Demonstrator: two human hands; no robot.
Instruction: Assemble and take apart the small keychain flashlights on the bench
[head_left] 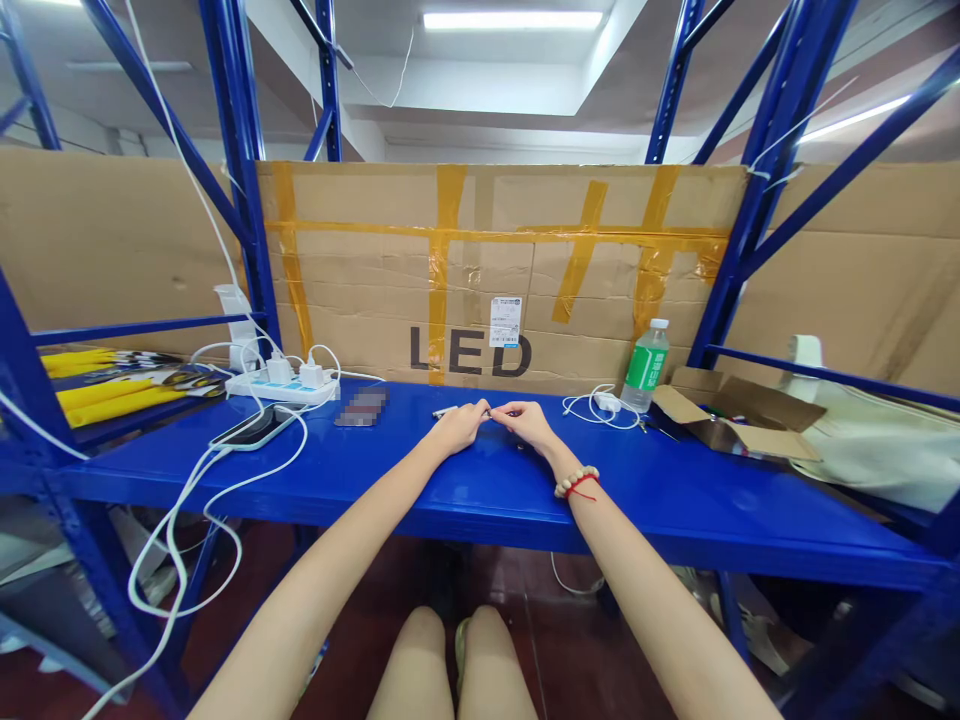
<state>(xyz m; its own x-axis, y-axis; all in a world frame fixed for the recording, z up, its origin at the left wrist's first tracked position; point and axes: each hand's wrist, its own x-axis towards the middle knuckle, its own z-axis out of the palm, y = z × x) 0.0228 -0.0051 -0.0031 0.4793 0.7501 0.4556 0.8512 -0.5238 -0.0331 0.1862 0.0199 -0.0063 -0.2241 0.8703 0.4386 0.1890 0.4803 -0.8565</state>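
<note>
Left hand (460, 428) and right hand (531, 425) over the table (352, 468), fingers of both closed on a small dark piece (488, 414) between them; slim rod (442, 411) just left of the left fingers, any join hidden; bottle (646, 372) and box (765, 441) farther right; phone (256, 430) farther left.

A ceiling tube light (513, 20) is casting bright, cool white light over a blue tabletop (675, 490), where a soft sheen is showing, while shadow is darkening the floor (577, 650) below. Wide-angle distortion is stretching the edges; a pixelated patch (362, 407) is masking detail.
</note>
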